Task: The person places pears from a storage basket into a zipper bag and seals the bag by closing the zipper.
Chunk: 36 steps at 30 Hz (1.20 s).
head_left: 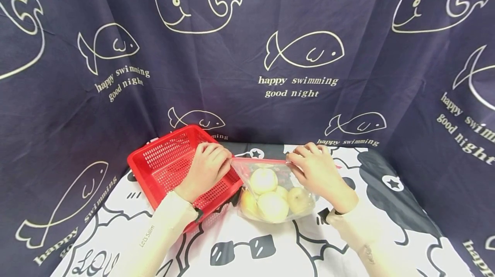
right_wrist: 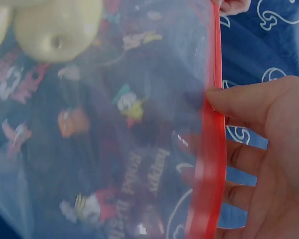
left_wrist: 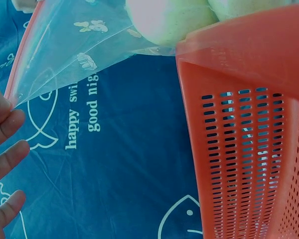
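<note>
A clear zip bag (head_left: 284,173) with a red zip edge and small cartoon prints stands on the cloth. Inside it are several pale yellow round fruits (head_left: 273,206). My left hand (head_left: 209,163) pinches one top corner of the bag between thumb and index finger, its other fingers spread apart in the left wrist view. At the other side, my right hand (head_left: 315,171) grips the red zip edge (right_wrist: 213,149), thumb on the near face and fingers behind. Between the two hands the zip edge is stretched nearly straight.
A red perforated plastic basket (head_left: 166,156) stands left of the bag, partly behind my left hand and forearm. Its floor shows in the head view. Black-and-white printed cloth (head_left: 247,249) covers the table. A dark blue curtain (head_left: 239,66) with fish and whale outlines hangs behind.
</note>
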Each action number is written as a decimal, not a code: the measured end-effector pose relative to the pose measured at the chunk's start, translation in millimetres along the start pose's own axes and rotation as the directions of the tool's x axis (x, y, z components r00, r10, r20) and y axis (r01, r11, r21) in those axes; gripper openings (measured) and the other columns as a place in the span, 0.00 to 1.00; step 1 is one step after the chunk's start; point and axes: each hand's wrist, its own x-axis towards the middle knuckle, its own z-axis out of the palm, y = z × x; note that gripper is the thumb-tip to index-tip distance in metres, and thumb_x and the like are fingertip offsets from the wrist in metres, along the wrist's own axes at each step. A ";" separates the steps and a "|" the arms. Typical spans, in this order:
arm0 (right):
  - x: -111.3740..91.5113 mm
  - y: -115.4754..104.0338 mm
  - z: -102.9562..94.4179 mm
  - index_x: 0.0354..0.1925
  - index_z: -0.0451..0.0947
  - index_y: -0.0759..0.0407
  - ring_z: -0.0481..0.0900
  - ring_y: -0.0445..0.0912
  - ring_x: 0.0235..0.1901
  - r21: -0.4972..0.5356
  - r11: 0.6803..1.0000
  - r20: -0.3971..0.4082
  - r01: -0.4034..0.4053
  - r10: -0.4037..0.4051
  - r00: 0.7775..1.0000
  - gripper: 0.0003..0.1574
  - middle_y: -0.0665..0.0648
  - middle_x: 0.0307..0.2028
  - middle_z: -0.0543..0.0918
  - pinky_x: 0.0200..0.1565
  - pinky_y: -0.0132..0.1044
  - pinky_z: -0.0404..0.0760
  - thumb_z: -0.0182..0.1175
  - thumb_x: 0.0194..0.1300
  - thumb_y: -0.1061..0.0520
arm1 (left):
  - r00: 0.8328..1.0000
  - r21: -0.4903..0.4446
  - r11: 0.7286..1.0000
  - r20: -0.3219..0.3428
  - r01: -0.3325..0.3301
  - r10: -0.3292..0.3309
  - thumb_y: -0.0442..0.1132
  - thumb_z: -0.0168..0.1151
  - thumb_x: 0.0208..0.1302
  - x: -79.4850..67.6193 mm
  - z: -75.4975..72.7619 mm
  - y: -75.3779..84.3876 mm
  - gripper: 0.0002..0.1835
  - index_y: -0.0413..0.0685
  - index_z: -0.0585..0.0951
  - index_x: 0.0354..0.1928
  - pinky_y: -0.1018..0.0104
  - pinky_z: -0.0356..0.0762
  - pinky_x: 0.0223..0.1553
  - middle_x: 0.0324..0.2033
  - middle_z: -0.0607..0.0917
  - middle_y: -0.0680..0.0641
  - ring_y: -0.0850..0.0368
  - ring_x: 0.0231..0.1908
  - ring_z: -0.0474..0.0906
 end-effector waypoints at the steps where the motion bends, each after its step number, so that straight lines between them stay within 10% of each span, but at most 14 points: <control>1: -1.7 1.9 -0.8 0.33 0.81 0.52 0.76 0.56 0.38 0.002 1.000 -0.001 -0.005 0.005 1.000 0.03 0.54 0.34 0.81 0.41 0.57 0.70 0.66 0.58 0.57 | 1.000 0.001 1.000 0.000 0.001 -0.001 0.32 0.64 0.58 0.0 0.1 -0.1 0.04 0.43 0.81 0.36 0.46 0.70 0.47 0.32 0.84 0.46 0.47 0.41 0.79; 36: -44.1 36.7 -21.7 0.36 0.82 0.52 0.78 0.57 0.39 0.001 0.989 -0.044 -0.146 0.146 0.988 0.07 0.53 0.34 0.82 0.39 0.57 0.70 0.68 0.55 0.58 | 0.999 -0.035 0.999 -0.004 0.032 -0.032 0.36 0.59 0.66 -4.1 0.3 -0.3 0.04 0.42 0.80 0.36 0.45 0.71 0.47 0.33 0.85 0.45 0.44 0.41 0.79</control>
